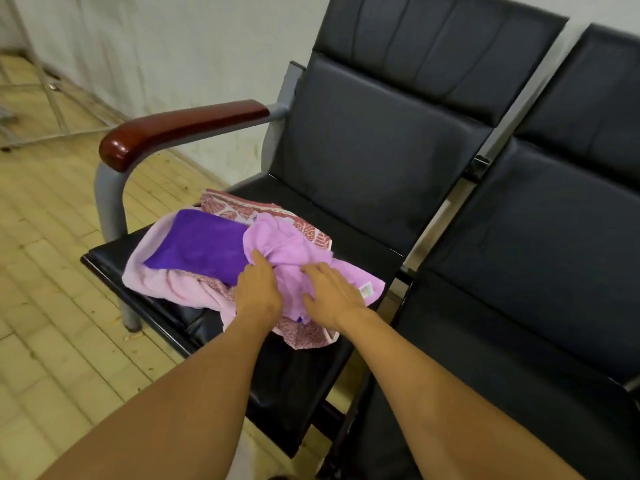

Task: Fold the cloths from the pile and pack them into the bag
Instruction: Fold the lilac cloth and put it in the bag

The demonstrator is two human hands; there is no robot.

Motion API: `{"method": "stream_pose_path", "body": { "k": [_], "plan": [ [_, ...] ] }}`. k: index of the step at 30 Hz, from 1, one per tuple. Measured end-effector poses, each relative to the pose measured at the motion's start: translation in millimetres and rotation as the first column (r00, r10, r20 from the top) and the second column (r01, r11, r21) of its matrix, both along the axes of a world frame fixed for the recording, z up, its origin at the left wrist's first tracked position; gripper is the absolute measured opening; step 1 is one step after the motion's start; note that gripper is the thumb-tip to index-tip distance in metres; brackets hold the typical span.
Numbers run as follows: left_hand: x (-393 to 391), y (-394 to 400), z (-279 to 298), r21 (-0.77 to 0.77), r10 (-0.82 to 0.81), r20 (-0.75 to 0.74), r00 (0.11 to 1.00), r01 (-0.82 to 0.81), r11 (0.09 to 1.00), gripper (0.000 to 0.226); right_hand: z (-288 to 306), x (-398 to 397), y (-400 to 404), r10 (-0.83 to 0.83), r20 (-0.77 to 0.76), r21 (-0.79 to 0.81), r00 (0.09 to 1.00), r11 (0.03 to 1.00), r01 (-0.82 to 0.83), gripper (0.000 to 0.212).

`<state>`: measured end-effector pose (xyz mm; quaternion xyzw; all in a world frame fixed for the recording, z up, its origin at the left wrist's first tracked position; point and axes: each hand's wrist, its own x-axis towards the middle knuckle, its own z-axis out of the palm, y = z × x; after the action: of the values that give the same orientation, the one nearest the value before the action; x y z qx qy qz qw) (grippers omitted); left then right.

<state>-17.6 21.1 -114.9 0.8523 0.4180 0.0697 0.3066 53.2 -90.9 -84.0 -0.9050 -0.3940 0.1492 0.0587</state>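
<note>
Nothing is folded yet, I think: my left hand (258, 289) and right hand (332, 294) rest with relaxed, slightly spread fingers on the lilac cloth (280, 251) atop the pile (194, 271); no bag is visible.

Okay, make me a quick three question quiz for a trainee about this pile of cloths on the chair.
1. True or false: both hands are on the lilac cloth.
2. Which cloth lies left of the left hand? A dark purple B green C white
3. Fill in: the pile sits on a black ___.

Key: 1 true. 2 A, the dark purple cloth. 3 chair. The right hand shows no closed grip.
</note>
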Motion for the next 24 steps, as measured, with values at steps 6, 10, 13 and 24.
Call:
{"method": "stream_pose_path", "body": {
  "k": [6,10,13,24],
  "plan": [
    [-0.8,0.0,12.2,0.071,0.013,0.16,0.987,-0.025,0.997,0.027,6.0,-3.6,11.7,-0.016,-0.037,0.026,0.999,1.0,0.017,0.077],
    [5.5,-18.6,30.2,0.063,-0.223,0.488,0.844,0.221,0.973,0.022,17.6,-3.1,12.0,-0.101,0.001,0.184,0.995,0.978,0.099,0.028],
    [9.3,-31.5,41.4,0.03,-0.169,0.574,0.801,0.186,0.982,0.021,28.1,3.5,1.0,-0.234,-0.046,0.259,0.971,0.936,0.238,0.023],
    [12.0,-88.7,75.3,-0.016,-0.212,0.701,0.681,0.312,0.95,0.025,84.4,8.6,-85.5,-0.426,-0.019,0.504,0.905,0.778,0.377,0.024]
  ]
}}
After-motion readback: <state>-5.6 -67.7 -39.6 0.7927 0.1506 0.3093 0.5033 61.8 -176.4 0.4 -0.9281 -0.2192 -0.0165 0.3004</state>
